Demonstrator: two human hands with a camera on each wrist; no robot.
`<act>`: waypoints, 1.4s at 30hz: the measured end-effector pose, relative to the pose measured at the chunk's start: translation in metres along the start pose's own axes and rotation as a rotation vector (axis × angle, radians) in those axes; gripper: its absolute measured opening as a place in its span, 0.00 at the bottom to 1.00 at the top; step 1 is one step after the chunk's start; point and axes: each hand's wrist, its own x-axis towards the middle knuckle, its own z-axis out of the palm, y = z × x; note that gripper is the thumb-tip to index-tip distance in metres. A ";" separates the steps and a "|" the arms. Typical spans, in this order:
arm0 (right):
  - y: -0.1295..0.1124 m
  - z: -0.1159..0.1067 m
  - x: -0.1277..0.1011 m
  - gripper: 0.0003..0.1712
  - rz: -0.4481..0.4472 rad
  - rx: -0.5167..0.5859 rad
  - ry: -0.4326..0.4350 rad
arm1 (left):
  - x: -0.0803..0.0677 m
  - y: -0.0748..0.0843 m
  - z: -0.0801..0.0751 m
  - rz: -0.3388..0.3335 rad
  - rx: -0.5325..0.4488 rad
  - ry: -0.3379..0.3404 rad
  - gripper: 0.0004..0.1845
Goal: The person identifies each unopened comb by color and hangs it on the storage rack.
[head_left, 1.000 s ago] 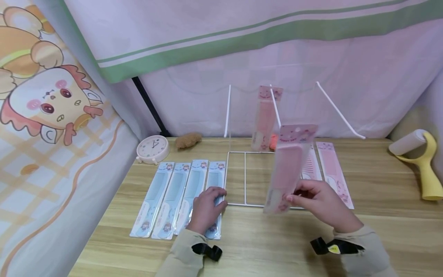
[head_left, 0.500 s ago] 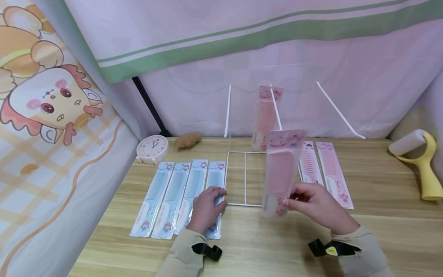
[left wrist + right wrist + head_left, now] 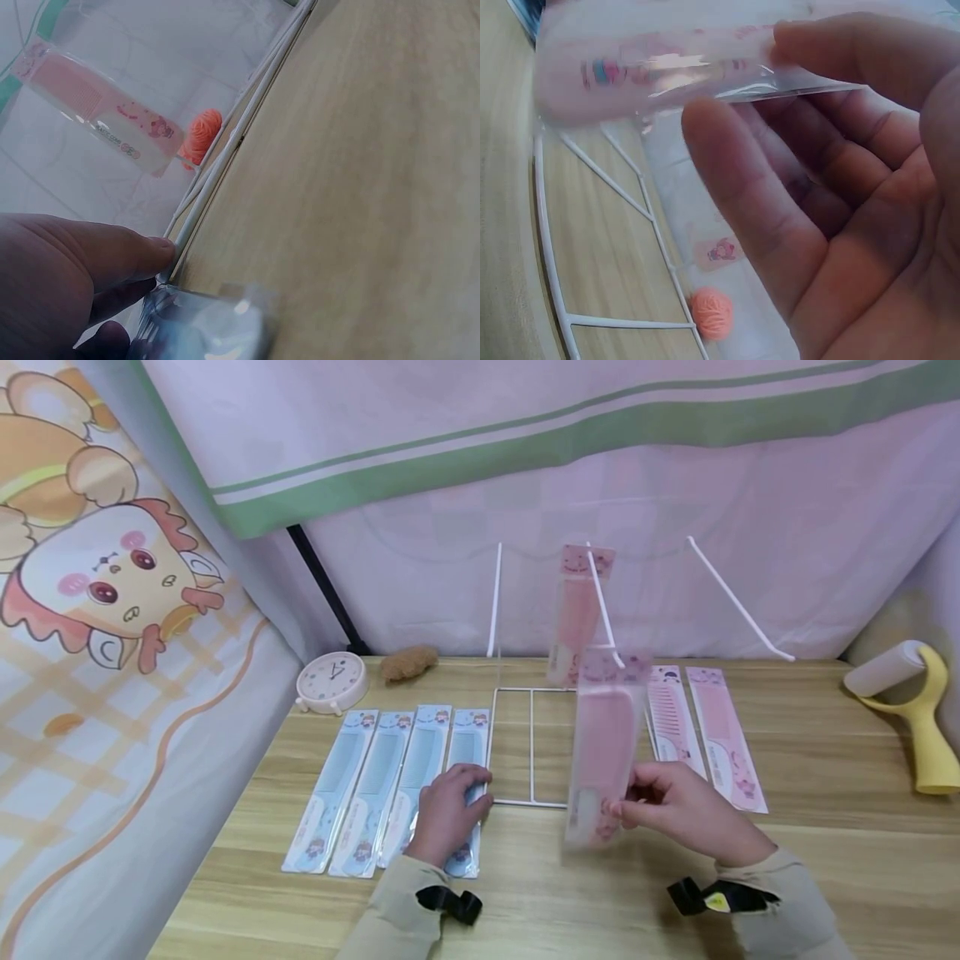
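My right hand pinches a packaged pink comb by the lower right edge of its pack. The pack hangs nearly upright, its top blurred at the tip of the middle prong of a white wire rack. Whether the prong passes through the pack is unclear. Another packaged pink comb hangs further back on that prong. My left hand grips the rack's left base bar, over the nearest blue comb pack. In the right wrist view, thumb and fingers meet the clear pack.
Several blue comb packs lie in a row at left. Two pink comb packs lie right of the rack. A pink clock, a brown lump and a yellow-handled roller stand around. An orange ball sits behind the rack.
My right hand has brought the pink comb pack left, then lower and nearer, so the middle prong's tip now shows against its top. My left hand has stayed at the rack.
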 end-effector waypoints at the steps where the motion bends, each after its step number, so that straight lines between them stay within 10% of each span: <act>1: 0.000 0.000 0.000 0.09 0.015 0.003 -0.001 | 0.000 0.000 0.000 -0.001 -0.001 0.000 0.13; 42: 0.011 0.015 0.020 0.11 0.160 -0.077 0.274 | 0.000 0.001 0.001 -0.026 0.061 -0.032 0.16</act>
